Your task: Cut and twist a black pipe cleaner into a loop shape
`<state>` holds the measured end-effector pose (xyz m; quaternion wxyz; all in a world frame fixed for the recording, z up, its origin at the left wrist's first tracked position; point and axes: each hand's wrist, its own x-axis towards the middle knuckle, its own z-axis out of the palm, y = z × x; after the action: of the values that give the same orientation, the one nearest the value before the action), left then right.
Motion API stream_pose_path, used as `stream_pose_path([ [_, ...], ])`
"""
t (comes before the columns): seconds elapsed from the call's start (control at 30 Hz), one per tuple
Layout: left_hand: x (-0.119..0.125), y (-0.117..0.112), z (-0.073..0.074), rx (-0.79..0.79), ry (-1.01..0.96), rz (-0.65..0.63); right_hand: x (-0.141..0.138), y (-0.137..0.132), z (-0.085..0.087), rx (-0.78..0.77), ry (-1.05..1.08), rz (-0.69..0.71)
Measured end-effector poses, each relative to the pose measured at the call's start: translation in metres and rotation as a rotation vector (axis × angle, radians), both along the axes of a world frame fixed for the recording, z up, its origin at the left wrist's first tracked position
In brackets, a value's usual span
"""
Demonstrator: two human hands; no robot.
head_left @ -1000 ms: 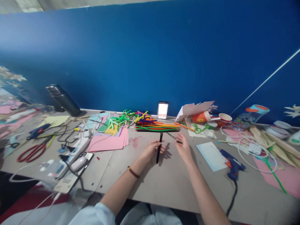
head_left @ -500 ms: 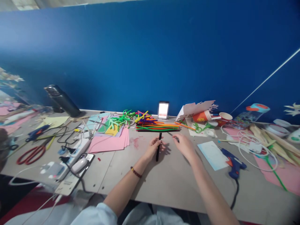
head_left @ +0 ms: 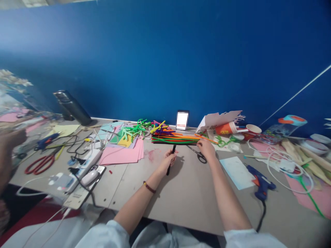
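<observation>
My left hand (head_left: 167, 162) is closed around a short, thick black strip (head_left: 168, 170), which looks like black pipe cleaners held together and points up and away from me. Beyond it a bundle of long pipe cleaners (head_left: 176, 140) in orange, green, red and black lies across the table. At the right end of that bundle, the fingers of my right hand (head_left: 207, 148) are pinched on the pipe cleaner tips. Black-handled scissors (head_left: 201, 157) lie just below my right hand, their blades pointing up and left.
Pink paper (head_left: 121, 155), fuzzy green pieces (head_left: 138, 128) and a power strip (head_left: 85, 167) are to the left, with red-handled scissors (head_left: 40, 164). A blue glue gun (head_left: 263, 182) lies right beside a pale blue card (head_left: 237, 173). Another person's arm (head_left: 10, 148) shows at far left.
My right hand has moved forward to the right end of the pipe cleaner bundle, uncovering the black scissors. My left hand has shifted slightly left with the black strip. Another person's arm has come in at left.
</observation>
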<state>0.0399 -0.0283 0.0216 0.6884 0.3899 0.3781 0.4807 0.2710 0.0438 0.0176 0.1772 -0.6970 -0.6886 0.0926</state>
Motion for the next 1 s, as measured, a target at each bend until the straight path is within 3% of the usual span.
stream_pose_path([
  [0.13,-0.001,0.002,-0.003,-0.003,-0.007,0.015,0.010,-0.001,0.017,-0.132,0.000,0.084],
  [0.27,0.000,0.004,-0.008,-0.042,-0.069,0.080,0.026,-0.014,0.045,-0.198,0.091,0.139],
  [0.37,0.001,0.004,-0.006,-0.047,-0.094,0.110,0.030,-0.026,0.070,-0.176,0.255,0.186],
  [0.5,0.002,0.002,0.004,-0.052,-0.114,0.149,0.026,-0.041,0.094,-0.155,0.308,0.260],
  [0.63,-0.004,0.005,0.015,-0.081,-0.156,0.266,0.025,-0.049,0.101,-0.174,0.267,0.315],
  [0.73,-0.013,0.009,0.016,-0.084,-0.207,0.300,0.026,-0.050,0.101,-0.198,0.228,0.275],
  [1.0,-0.031,0.013,0.019,-0.083,-0.429,0.129,0.025,-0.052,0.107,-0.249,0.208,0.184],
])
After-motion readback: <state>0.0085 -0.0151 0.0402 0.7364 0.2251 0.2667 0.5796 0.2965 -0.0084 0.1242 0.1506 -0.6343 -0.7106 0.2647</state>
